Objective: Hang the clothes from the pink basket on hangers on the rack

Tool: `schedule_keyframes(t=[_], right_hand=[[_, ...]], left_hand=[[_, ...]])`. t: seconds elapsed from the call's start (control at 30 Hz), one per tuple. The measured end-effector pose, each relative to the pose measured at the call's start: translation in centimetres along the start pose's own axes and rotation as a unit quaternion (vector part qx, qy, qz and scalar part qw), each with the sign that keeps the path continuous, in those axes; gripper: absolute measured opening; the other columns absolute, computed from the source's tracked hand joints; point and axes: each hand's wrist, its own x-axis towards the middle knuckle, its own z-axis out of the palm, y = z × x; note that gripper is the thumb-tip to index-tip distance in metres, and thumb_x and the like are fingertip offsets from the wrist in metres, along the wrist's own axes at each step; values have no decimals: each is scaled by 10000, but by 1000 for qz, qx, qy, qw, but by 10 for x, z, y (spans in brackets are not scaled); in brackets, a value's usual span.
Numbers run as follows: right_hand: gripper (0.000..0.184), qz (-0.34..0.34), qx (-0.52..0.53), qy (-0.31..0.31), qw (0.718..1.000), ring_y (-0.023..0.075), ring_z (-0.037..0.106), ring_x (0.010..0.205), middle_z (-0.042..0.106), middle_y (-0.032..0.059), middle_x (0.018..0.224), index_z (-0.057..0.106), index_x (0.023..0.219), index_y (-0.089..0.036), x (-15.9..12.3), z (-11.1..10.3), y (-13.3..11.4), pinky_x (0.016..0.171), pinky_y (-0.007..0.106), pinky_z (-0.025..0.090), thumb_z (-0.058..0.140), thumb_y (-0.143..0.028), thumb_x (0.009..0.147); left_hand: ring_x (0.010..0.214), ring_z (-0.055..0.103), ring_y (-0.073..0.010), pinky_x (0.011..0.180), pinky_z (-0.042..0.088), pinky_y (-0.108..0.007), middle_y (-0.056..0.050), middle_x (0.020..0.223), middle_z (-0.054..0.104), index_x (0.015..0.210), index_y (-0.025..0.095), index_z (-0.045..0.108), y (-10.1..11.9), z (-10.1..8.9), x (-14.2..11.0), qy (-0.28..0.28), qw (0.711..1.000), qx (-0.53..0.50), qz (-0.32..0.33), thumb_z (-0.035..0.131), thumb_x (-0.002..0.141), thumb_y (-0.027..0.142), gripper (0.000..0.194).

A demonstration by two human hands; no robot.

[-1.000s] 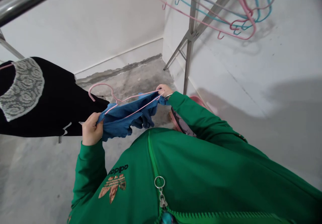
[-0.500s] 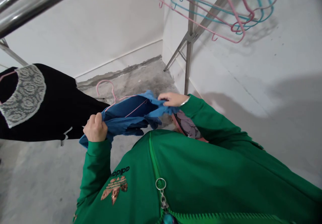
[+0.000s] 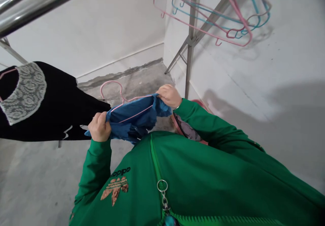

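A blue garment point(image 3: 132, 126) hangs stretched between my two hands, with a pink clothes hanger point(image 3: 111, 82) inside its neckline. The hanger's hook sticks up bare above the cloth. My left hand point(image 3: 100, 127) is closed around the garment's left shoulder, at one end of the hanger. At the other end, my right hand point(image 3: 169, 95) pinches the right shoulder of the cloth. The lower part of the garment bunches in front of my green jacket point(image 3: 193, 171), and its full shape is hidden.
To the left hangs a black garment point(image 3: 58, 100) with a lace collar. Metal rails point(image 3: 38, 7) cross the upper left. Several pink and blue hangers point(image 3: 203, 26) hang from a metal stand point(image 3: 189, 49) by the wall. A pink basin point(image 3: 179, 126) with grey cloth sits behind my right arm.
My right hand has risen slightly and now grips the cloth at the hanger's end. The garment's neckline is pulled straighter along the hanger. My left hand has shifted slightly right.
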Motion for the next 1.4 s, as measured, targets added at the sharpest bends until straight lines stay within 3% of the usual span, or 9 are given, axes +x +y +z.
schedule_keyframes(t=[0.13, 0.33, 0.47, 0.63, 0.83, 0.9, 1.03, 1.17, 1.4], right_hand=[[399, -2, -20, 9, 1000, 209, 554, 888, 680, 96, 902, 658, 953, -160, 14, -1, -19, 831, 354, 361, 306, -345, 981], [418, -43, -39, -95, 994, 192, 547, 787, 655, 98, 852, 639, 958, -150, 30, 1, -55, 652, 314, 296, 267, -340, 989], [391, -17, -124, -125, 984, 181, 536, 719, 653, 95, 846, 641, 976, -144, 30, -10, -48, 585, 322, 234, 277, -285, 978], [345, 11, -170, -102, 980, 186, 556, 708, 660, 91, 827, 654, 962, -142, 36, -24, -33, 563, 326, 226, 323, -238, 950], [397, 26, -96, -4, 995, 206, 614, 791, 666, 84, 783, 667, 918, -165, 31, -24, -22, 628, 301, 376, 300, -311, 964], [393, 18, -65, 17, 998, 211, 627, 815, 675, 82, 793, 672, 925, -178, 27, -26, -16, 675, 308, 432, 313, -333, 963], [392, 6, -22, 19, 1000, 225, 644, 817, 689, 99, 826, 687, 940, -180, 22, -35, -9, 726, 335, 487, 345, -372, 955], [393, 6, 10, 12, 1000, 230, 652, 832, 695, 103, 863, 696, 969, -189, 22, -42, -9, 760, 356, 511, 354, -382, 952], [373, -1, 34, 10, 999, 217, 664, 879, 703, 98, 910, 693, 985, -182, 20, -49, -11, 785, 339, 521, 375, -374, 952]], left_hand=[[674, 539, -167, 621, 420, -258, -73, 772, 558, 989, 142, 641, 3, 7, -5, -53, 998, 0, -33, 432, 808, 151, 277], [817, 561, -191, 727, 459, -286, -97, 921, 583, 1120, 173, 604, 2, 22, -6, -122, 989, -3, -78, 414, 848, 174, 331], [911, 540, -256, 781, 439, -367, -139, 985, 564, 1052, 152, 637, -20, 14, -1, -90, 978, 90, -168, 453, 794, 130, 318], [838, 585, -275, 657, 442, -345, -145, 954, 586, 1128, 130, 609, -19, 4, -5, -165, 948, 134, -235, 447, 753, 120, 409], [748, 607, -207, 658, 468, -288, -70, 840, 633, 1327, 139, 471, 1, -1, -9, -304, 941, -40, -145, 545, 821, 285, 532], [782, 602, -210, 699, 479, -305, -82, 881, 626, 1335, 139, 467, -4, -8, -8, -268, 953, -45, -137, 539, 855, 379, 541], [1089, 533, -294, 913, 440, -412, -173, 1177, 558, 1289, 122, 513, -15, -10, 2, -155, 982, -2, -105, 522, 874, 424, 514], [1171, 496, -302, 975, 393, -442, -170, 1233, 555, 1283, 123, 508, -13, 10, 16, -185, 982, -33, -35, 491, 897, 390, 470], [803, 588, -219, 720, 451, -322, -122, 887, 610, 983, 127, 601, -6, 30, 30, -218, 975, -38, -3, 299, 947, 298, 349]])
